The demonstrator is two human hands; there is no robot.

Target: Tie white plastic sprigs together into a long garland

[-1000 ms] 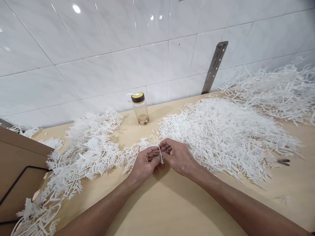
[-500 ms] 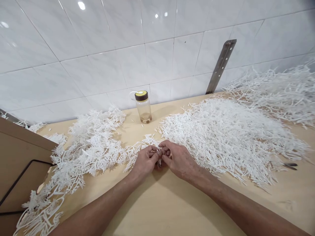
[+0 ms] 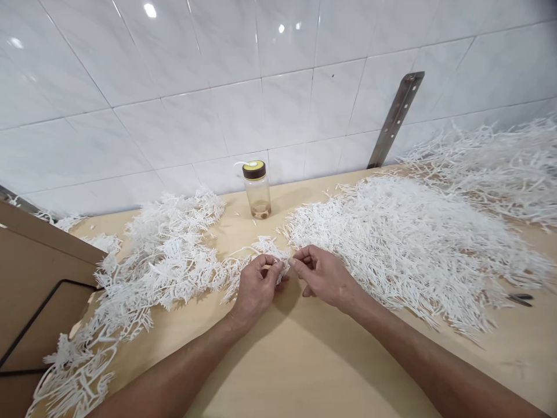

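Both hands meet mid-tabletop (image 3: 278, 371): left hand (image 3: 256, 285) and right hand (image 3: 324, 276) each pinch the end of a white plastic sprig (image 3: 282, 267). Sprig looks light, thin, springy, probably snaps easily; best held at the stem, not the tines.

Both hands low, left hand (image 3: 256, 285) curled, right hand (image 3: 324, 277) pinching, fingertips nearly meeting

1. A single head-worn camera looks forward and down over the wooden tabletop (image 3: 304, 371).
2. It faces the white tiled wall (image 3: 217, 104) behind.
3. It sits near, with both forearms entering from the bottom edge.
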